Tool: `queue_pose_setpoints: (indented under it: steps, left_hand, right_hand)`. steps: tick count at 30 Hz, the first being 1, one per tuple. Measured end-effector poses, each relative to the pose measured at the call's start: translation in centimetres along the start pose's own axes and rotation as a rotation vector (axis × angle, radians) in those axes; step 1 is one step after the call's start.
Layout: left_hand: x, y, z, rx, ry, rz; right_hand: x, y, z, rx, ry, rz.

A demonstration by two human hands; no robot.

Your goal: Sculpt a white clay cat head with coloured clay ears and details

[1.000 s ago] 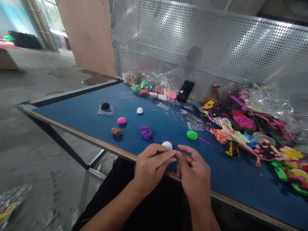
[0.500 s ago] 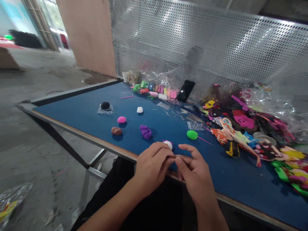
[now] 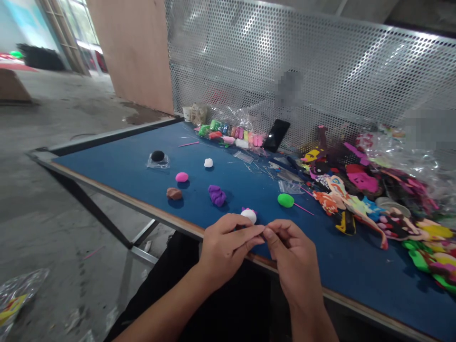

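My left hand and my right hand meet fingertip to fingertip over the table's front edge. Both are closed in a pinch; anything between the fingertips is too small or hidden to make out. Just beyond them sits a white clay piece with small purple points on top, partly covered by my left hand. A lump of purple clay lies further left, near brown clay and a pink clay ball. To the right rests a green clay oval on a pink stick.
White clay and black clay on plastic lie further back. Bagged coloured clay and a dark phone stand along the perforated metal panel. Colourful clay figures crowd the right of the blue table.
My right hand's raised index finger has curled down toward the thumb. My left fingers have shifted slightly, leaving more of the white clay piece visible. The camera view has moved a little.
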State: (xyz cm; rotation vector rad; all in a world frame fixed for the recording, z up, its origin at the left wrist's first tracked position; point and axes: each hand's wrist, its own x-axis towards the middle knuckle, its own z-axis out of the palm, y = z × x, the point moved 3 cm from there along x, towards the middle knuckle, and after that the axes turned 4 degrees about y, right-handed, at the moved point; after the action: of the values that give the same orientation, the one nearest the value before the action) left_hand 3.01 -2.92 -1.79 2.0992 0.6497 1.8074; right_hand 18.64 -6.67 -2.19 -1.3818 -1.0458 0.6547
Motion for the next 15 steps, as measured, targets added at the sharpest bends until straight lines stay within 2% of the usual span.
queue_pose_setpoints:
  steps: [3, 8, 12, 15]
  left_hand:
    - [0.21, 0.05, 0.13, 0.015, -0.033, -0.027]
    - [0.41, -0.02, 0.05, 0.002, -0.115, -0.146]
    - [0.35, 0.02, -0.13, -0.001, -0.127, -0.153]
    - [0.37, 0.0, -0.31, -0.048, -0.126, -0.18]
  right_hand:
    - [-0.12, -0.17, -0.04, -0.014, -0.013, 0.001]
    - [-0.16, -0.18, -0.09, 0.08, -0.093, 0.057]
    - [0.18, -0.43, -0.16, 0.128, -0.203, 0.058]
    - [0.41, -0.28, -0.34, 0.115, -0.235, 0.055]
